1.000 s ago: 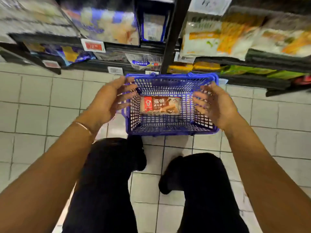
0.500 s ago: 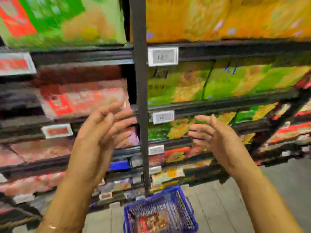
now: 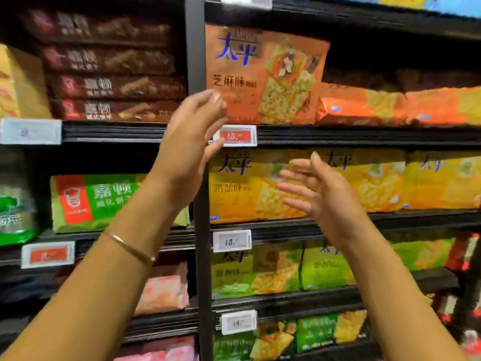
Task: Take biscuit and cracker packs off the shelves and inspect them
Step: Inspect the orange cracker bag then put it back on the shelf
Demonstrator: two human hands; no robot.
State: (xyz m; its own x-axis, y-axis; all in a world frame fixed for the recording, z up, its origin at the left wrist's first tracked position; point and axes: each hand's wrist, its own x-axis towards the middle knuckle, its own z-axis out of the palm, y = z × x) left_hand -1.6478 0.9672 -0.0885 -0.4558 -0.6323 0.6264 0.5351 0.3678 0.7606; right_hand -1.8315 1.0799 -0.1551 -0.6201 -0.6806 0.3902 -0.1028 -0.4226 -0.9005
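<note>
I face black shelves full of cracker packs. An orange cracker pack (image 3: 265, 74) stands upright on the upper right shelf. Below it sits a row of yellow cracker packs (image 3: 239, 194). My left hand (image 3: 190, 142) is raised in front of the shelf post, its fingertips close to the orange pack's lower left corner, fingers apart and holding nothing. My right hand (image 3: 320, 196) hovers lower in front of the yellow packs, fingers spread and empty. Whether either hand touches a pack cannot be told.
A black upright post (image 3: 196, 48) splits the shelving. Left of it are stacked dark brown biscuit boxes (image 3: 114, 74) and a green biscuit pack (image 3: 104, 201). Green cracker packs (image 3: 273, 272) fill lower right shelves. Price tags (image 3: 236, 136) hang on shelf edges.
The view swung up from the blue basket on the floor to the higher shelves. Both empty hands rose with it, the left one reaching toward the orange pack.
</note>
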